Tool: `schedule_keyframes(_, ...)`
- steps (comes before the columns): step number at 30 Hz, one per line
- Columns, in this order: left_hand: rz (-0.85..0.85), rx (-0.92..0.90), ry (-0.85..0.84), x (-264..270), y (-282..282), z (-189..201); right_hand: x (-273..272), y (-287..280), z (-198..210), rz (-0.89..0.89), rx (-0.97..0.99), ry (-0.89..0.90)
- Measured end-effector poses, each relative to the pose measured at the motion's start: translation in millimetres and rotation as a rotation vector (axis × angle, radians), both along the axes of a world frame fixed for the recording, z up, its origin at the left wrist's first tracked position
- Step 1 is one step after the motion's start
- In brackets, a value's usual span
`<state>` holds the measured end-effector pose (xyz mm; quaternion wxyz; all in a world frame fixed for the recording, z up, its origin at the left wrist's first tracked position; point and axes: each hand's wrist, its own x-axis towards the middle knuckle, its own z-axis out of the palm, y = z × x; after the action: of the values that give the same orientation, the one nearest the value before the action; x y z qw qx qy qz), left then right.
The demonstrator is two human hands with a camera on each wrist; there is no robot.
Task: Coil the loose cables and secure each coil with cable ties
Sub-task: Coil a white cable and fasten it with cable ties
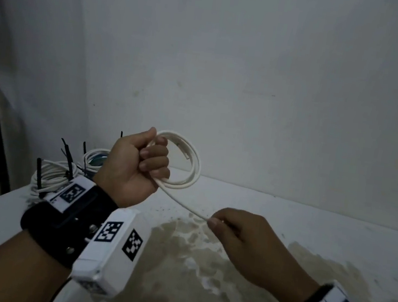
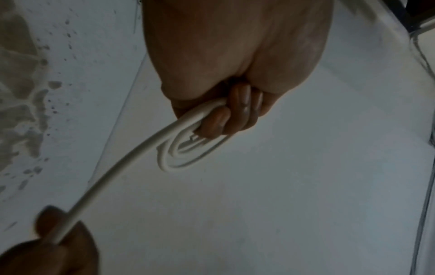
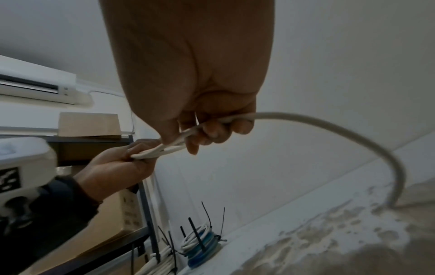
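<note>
My left hand [image 1: 140, 166] is raised above the table, its fingers curled round a small coil of white cable [image 1: 186, 164] with a couple of loops. The same coil [image 2: 186, 154] shows under the left fingers [image 2: 226, 119] in the left wrist view. From the coil a straight run of cable [image 1: 185, 206] slopes down to my right hand [image 1: 231, 227], which pinches it between thumb and fingers. In the right wrist view the cable [image 3: 341, 130] passes through the right fingers [image 3: 212, 130] and arcs down to the table at the right.
Finished coils lie at the table's back left: a white one [image 1: 47, 179] and a blue and white one [image 3: 202, 245], both bound with black cable ties [image 1: 67, 156] that stick up. The white table [image 1: 285, 218] has a brown stain in its middle. A dark shelf frame [image 3: 146, 204] stands at the left.
</note>
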<state>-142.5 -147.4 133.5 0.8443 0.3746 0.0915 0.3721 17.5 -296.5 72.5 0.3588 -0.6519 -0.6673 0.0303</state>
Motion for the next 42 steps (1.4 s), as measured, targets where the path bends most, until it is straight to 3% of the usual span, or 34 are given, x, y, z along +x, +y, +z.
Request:
schedule_keyframes(3,-0.086,0.047,0.049,4.6,-8.3,-4.8,2.8,3.1,5.1,-0.106,0.034,0.18)
schedule_keyframes(7,-0.159,0.106,0.12,9.3,-18.7,-4.6,10.3,10.7,6.2,-0.16,0.093,0.081)
schedule_keyframes(11,-0.146,0.149,0.17,-3.3,-11.3,5.6,27.5,7.4,-4.0,-0.028,0.064,-0.224)
schedule_keyframes(13,-0.152,0.153,0.198,-11.6,-4.9,9.7,43.1,4.1,-7.3,-0.017,0.141,-0.418)
schedule_keyframes(15,-0.176,0.151,0.22,-16.3,-1.1,11.3,55.5,1.9,-6.2,-0.14,0.212,-0.656)
schedule_keyframes(17,-0.212,0.151,0.245,-16.2,-0.7,9.4,59.2,0.5,-4.1,-0.326,0.226,-0.707)
schedule_keyframes(20,-0.299,0.17,0.28,-10.4,-5.5,3.0,49.7,-2.0,-2.0,-0.444,0.194,-0.422)
schedule_keyframes(25,-0.287,0.261,0.449,2.5,-19.6,-10.7,36.0,3.3,17.3,-0.168,0.068,0.579)
schedule_keyframes(27,-0.317,0.276,0.479,8.1,-25.1,-18.3,28.9,6.3,25.6,-0.148,0.207,0.709)
schedule_keyframes(31,-0.374,0.299,0.521,17.3,-35.2,-28.6,20.3,10.8,35.7,-0.117,0.331,0.557)
schedule_keyframes(37,-0.379,0.259,0.481,22.9,-38.8,-35.9,19.0,2.9,43.2,0.005,0.307,0.211)
schedule_keyframes(42,-0.501,0.21,0.471,25.8,-41.6,-38.8,21.9,2.4,45.8,0.083,0.182,-0.106)
